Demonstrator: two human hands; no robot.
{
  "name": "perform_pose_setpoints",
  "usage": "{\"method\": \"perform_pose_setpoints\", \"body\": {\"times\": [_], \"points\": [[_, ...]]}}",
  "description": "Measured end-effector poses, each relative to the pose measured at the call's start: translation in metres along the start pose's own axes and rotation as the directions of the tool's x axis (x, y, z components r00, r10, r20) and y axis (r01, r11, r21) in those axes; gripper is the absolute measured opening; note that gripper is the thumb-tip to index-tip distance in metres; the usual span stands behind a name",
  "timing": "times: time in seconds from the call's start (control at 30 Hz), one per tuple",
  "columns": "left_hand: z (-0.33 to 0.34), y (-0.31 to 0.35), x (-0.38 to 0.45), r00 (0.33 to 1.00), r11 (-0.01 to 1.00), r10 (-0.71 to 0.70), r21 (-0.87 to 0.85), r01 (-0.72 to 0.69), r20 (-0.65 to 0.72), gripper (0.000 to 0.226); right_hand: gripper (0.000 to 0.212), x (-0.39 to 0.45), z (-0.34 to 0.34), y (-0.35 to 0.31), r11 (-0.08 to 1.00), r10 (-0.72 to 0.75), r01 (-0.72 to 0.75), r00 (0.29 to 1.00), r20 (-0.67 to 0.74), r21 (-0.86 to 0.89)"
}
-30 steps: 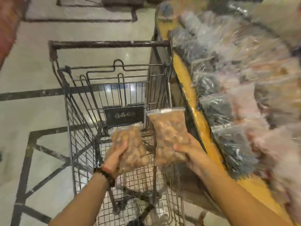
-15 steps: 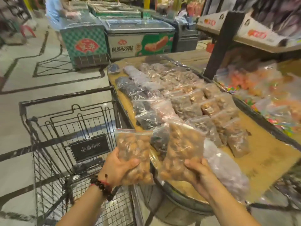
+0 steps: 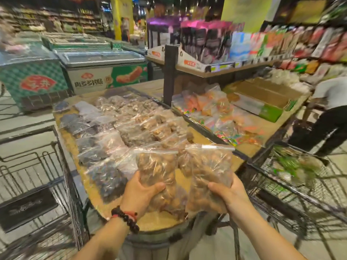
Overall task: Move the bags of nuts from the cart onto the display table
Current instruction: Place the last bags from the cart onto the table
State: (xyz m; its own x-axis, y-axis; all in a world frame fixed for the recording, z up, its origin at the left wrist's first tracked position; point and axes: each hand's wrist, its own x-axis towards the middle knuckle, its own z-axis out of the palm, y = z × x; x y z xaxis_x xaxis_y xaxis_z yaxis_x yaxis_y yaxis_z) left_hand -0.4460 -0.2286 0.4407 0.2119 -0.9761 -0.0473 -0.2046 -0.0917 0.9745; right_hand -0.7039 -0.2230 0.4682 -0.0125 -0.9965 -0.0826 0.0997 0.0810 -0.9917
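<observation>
My left hand (image 3: 139,194) grips a clear zip bag of brown nuts (image 3: 156,166) by its lower part. My right hand (image 3: 228,194) grips a second bag of brown nuts (image 3: 210,169) the same way. Both bags stand upright, side by side, above the near end of the display table (image 3: 155,223). Rows of clear bags of nuts and dark dried goods (image 3: 129,126) cover the table top. The wire cart (image 3: 47,184) stands at the table's left side, its basket mostly out of view.
A second wire cart (image 3: 300,184) with green goods stands at the right. Bags of coloured sweets (image 3: 221,117) fill the neighbouring table. A person in a white top (image 3: 332,113) bends at the far right. Chest freezers (image 3: 93,70) stand behind, with a dark post (image 3: 170,74).
Both hands carried their bags from over the cart to the right, above the table's near end. The view swung up and right from the cart to the table.
</observation>
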Motion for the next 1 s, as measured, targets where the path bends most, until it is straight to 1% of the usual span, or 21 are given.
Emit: {"method": "perform_pose_setpoints", "body": {"times": [0.03, 0.1, 0.13, 0.2, 0.23, 0.27, 0.33, 0.37, 0.4, 0.47, 0.53, 0.57, 0.6, 0.63, 0.7, 0.73, 0.77, 0.83, 0.9, 0.97, 1.0], "points": [[0.009, 0.003, 0.005, 1.0, 1.0, 0.002, -0.004, -0.002, 0.012, 0.044, 0.068, 0.006, -0.009, -0.002, 1.0, -0.012, 0.011, 1.0, -0.021, -0.017], [0.028, 0.008, 0.016, 1.0, 1.0, 0.01, -0.021, -0.01, 0.019, 0.046, 0.057, 0.024, -0.029, -0.002, 0.998, -0.032, 0.029, 0.997, -0.074, -0.05], [0.037, 0.011, 0.023, 1.0, 0.999, 0.011, -0.033, -0.011, 0.022, 0.047, 0.052, 0.035, -0.038, -0.001, 0.997, -0.04, 0.034, 0.996, -0.082, -0.064], [0.054, 0.011, 0.037, 1.0, 0.998, -0.005, -0.058, 0.006, 0.02, 0.048, 0.052, 0.053, -0.054, -0.001, 0.997, -0.037, 0.032, 0.996, -0.075, -0.076], [0.062, 0.011, 0.046, 1.0, 0.996, -0.015, -0.084, 0.016, 0.012, 0.046, 0.057, 0.064, -0.061, -0.001, 0.997, -0.026, 0.022, 0.998, -0.058, -0.075], [0.072, 0.011, 0.056, 1.0, 0.994, -0.022, -0.105, 0.023, 0.008, 0.045, 0.067, 0.078, -0.069, -0.002, 0.997, -0.024, 0.021, 0.999, -0.03, -0.075], [0.093, 0.011, 0.078, 0.999, 0.991, -0.038, -0.132, 0.038, 0.003, 0.045, 0.093, 0.108, -0.081, -0.003, 0.994, -0.008, 0.008, 1.0, 0.001, -0.107], [0.103, 0.012, 0.09, 0.999, 0.989, -0.042, -0.144, 0.041, -0.003, 0.045, 0.097, 0.125, -0.086, -0.004, 0.991, -0.011, 0.011, 1.0, 0.006, -0.137], [0.113, 0.013, 0.103, 0.999, 0.988, -0.039, -0.15, 0.038, -0.008, 0.044, 0.094, 0.142, -0.09, -0.006, 0.987, -0.018, 0.02, 1.0, 0.017, -0.161], [0.132, 0.016, 0.131, 0.999, 0.986, -0.052, -0.159, 0.05, -0.011, 0.046, 0.078, 0.178, -0.099, -0.009, 0.988, -0.017, 0.023, 0.999, 0.041, -0.155], [0.153, 0.013, 0.155, 0.997, 0.985, -0.079, -0.158, 0.075, -0.016, 0.055, 0.065, 0.208, -0.11, -0.008, 0.991, 0.014, -0.001, 0.995, 0.097, -0.137], [0.162, 0.012, 0.164, 0.995, 0.983, -0.102, -0.157, 0.097, -0.023, 0.059, 0.064, 0.222, -0.115, -0.005, 0.99, 0.035, -0.018, 0.993, 0.116, -0.138], [0.171, 0.012, 0.173, 0.993, 0.981, -0.115, -0.16, 0.108, -0.032, 0.067, 0.07, 0.235, -0.121, -0.002, 0.989, 0.051, -0.033, 0.99, 0.132, -0.141], [0.18, 0.013, 0.181, 0.99, 0.978, -0.133, -0.17, 0.123, -0.049, 0.076, 0.08, 0.248, -0.128, 0.002, 0.988, 0.072, -0.051, 0.987, 0.141, -0.144], [0.201, 0.011, 0.198, 0.983, 0.966, -0.172, -0.206, 0.156, -0.062, 0.087, 0.105, 0.272, -0.14, 0.011, 0.982, 0.121, -0.099, 0.984, 0.132, -0.163], [0.211, 0.009, 0.206, 0.981, 0.963, -0.186, -0.21, 0.169, -0.063, 0.087, 0.115, 0.283, -0.147, 0.017, 0.978, 0.142, -0.12, 0.983, 0.121, -0.169], [0.221, 0.011, 0.213, 0.975, 0.96, -0.207, -0.208, 0.186, -0.081, 0.085, 0.119, 0.295, -0.156, 0.023, 0.976, 0.169, -0.15, 0.979, 0.113, -0.159], [0.238, 0.012, 0.23, 0.964, 0.952, -0.244, -0.217, 0.217, -0.106, 0.081, 0.113, 0.316, -0.17, 0.03, 0.97, 0.231, -0.218, 0.963, 0.138, -0.105], [0.257, 0.017, 0.247, 0.951, 0.941, -0.283, -0.227, 0.25, -0.124, 0.079, 0.104, 0.334, -0.184, 0.035, 0.964, 0.267, -0.257, 0.942, 0.204, -0.073], [0.278, 0.012, 0.267, 0.936, 0.921, -0.326, -0.268, 0.283, -0.135, 0.073, 0.108, 0.354, -0.196, 0.041, 0.962, 0.273, -0.258, 0.93, 0.246, -0.091], [0.287, 0.015, 0.276, 0.926, 0.911, -0.345, -0.292, 0.291, -0.151, 0.062, 0.112, 0.363, -0.201, 0.044, 0.962, 0.272, -0.253, 0.927, 0.26, -0.104]]}}
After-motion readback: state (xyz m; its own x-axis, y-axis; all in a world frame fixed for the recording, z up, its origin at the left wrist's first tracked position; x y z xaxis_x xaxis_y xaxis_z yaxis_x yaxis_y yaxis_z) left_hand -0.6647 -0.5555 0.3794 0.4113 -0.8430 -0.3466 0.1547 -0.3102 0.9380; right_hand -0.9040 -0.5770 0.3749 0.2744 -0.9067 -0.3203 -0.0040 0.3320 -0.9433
